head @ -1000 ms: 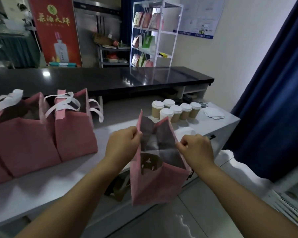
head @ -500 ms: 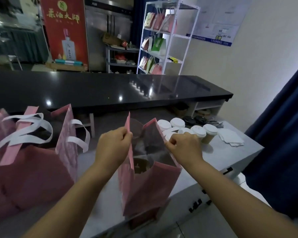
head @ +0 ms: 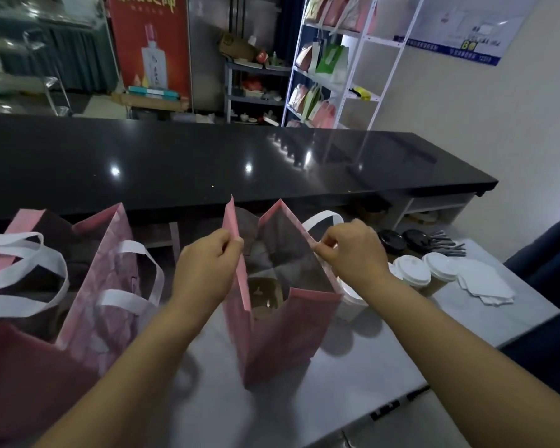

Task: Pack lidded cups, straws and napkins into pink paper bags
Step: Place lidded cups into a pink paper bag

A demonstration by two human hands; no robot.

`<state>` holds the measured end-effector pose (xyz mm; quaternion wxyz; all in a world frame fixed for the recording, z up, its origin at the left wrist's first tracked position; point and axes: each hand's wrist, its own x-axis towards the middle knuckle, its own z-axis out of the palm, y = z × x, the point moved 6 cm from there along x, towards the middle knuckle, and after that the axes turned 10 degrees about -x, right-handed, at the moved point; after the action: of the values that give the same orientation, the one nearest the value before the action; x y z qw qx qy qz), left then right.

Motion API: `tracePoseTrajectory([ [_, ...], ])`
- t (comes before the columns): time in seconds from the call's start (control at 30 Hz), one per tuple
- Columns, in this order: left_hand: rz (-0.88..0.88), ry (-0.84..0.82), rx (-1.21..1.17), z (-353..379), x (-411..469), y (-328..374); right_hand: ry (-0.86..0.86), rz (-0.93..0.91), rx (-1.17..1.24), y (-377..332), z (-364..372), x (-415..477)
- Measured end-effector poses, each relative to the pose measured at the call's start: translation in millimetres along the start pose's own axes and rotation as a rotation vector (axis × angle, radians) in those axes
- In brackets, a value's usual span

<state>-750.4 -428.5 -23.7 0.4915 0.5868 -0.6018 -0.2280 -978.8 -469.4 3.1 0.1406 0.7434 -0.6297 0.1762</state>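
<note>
The pink paper bag (head: 282,324) stands upright on the grey bench (head: 353,383), between the other pink bags (head: 101,286) to the left and the lidded cups (head: 413,270) to the right. Grip: the left hand (head: 207,270) pinches the bag's left rim and the right hand (head: 353,250) pinches the right rim. The hands are apart, each clamped on its own edge, spreading the mouth open. The bag looks like thin matte paper: light, with creased gussets, stiff only along the folds, so it likely tips or collapses if let go empty. The best hold is the top rim where the hands are, or the flat white handle (head: 324,218) once loaded; the side panels would just buckle. A brown insert (head: 265,292) sits low inside, shape unclear, probably a cup carrier. The cups have tan paper walls, white plastic lids and a tapered round shape. They look crushable, so take them round the wall below the lid, not by the lid, and lower them upright. The napkins (head: 485,282) are a loose white stack, soft and flimsy; pinch the whole stack. What look like the straws (head: 450,245) are thin dark sticks beyond the cups, beside two black lids (head: 392,240); too small to confirm.
</note>
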Motion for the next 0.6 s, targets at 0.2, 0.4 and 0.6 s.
tracePoseTrajectory([
  [0.2, 0.146, 0.039, 0.182, 4, 3, 5, 0.076, 0.137, 0.278, 64, -3, -9],
  [0.4, 0.167, 0.054, 0.313, 10, 1, 14, -0.579, -0.022, -0.136, 99, 72, -40],
  [0.6, 0.159, 0.091, 0.386, 19, -1, 32, -0.576, -0.239, -0.322, 107, 95, -42],
])
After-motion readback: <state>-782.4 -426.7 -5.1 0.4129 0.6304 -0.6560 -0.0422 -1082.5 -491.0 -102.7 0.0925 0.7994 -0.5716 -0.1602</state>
